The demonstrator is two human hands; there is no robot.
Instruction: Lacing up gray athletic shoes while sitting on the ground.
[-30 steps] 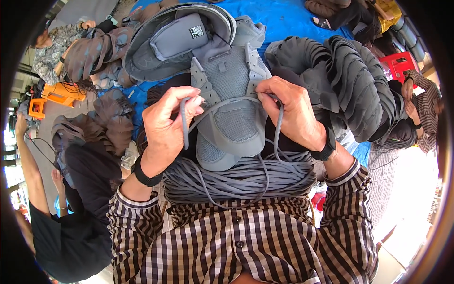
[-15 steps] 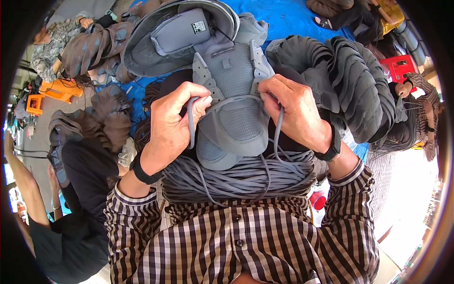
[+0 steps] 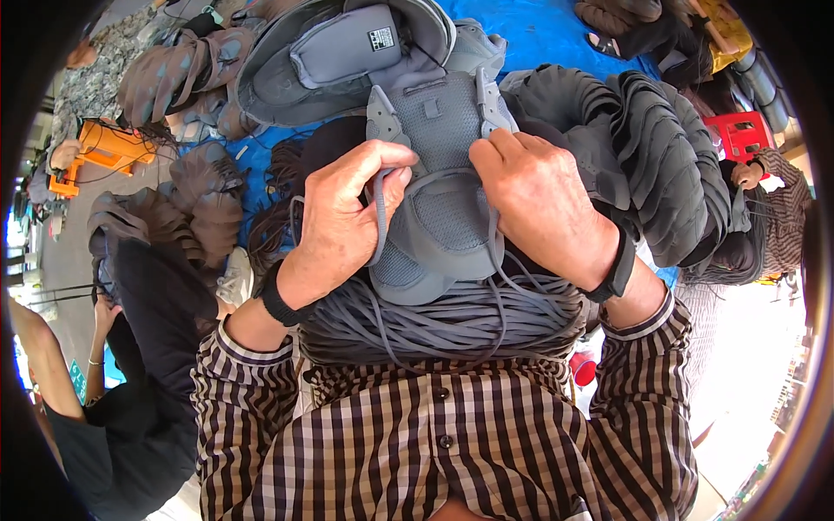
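Note:
A grey mesh shoe upper (image 3: pixel 446 217) lies over my lap with its toe toward me, and a grey shoelace (image 3: pixel 380 221) crosses it. My left hand (image 3: pixel 343 213) is closed beside the left eyelet strip, pinching one end of that lace between thumb and forefinger. Opposite it, my right hand (image 3: pixel 552 204) is closed at the right eyelet strip, its fingertips around the lace, which hangs down from under the hand. Those fingertips and the lowest right eyelets are partly hidden. Below the toe rests a thick bundle of grey laces (image 3: pixel 452 321).
Beyond my lap, another grey shoe part (image 3: pixel 339 56) shows its insole. Stacked dark grey uppers (image 3: pixel 669 165) stand at the right, brown ones (image 3: pixel 204 195) at the left. Blue sheeting (image 3: pixel 539 35) covers the ground behind. Other people sit around, near an orange stool (image 3: pixel 109 148) and a red stool (image 3: pixel 740 135).
Both hands are closer together over the upper. My left hand has shifted right with the lace, while my right hand has turned inward over the right eyelet strip.

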